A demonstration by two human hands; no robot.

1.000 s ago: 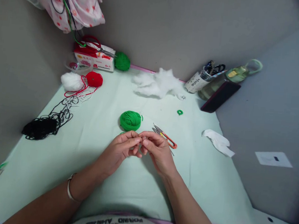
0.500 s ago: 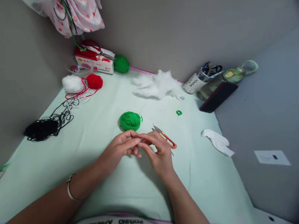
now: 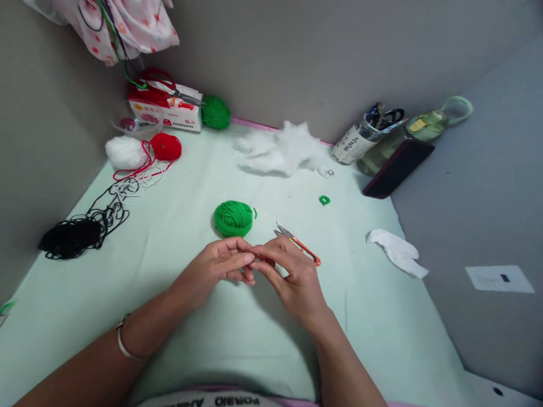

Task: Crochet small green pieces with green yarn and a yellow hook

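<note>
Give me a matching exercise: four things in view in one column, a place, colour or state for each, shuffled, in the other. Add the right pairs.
1. left hand
2. snips
3. central yarn ball
4. stuffing

A. green
B. white and fluffy
C. bracelet on the same arm
D. orange-handled

Pairs: 1-C, 2-D, 3-A, 4-B

The left forearm [image 3: 93, 371] and right forearm [image 3: 350, 363] angle inward, bare. The left hand [image 3: 212, 266] and right hand [image 3: 299, 284] meet at centre, thumbs and forefingers drawn together, fingertips touching; what lies between them is hidden.
</note>
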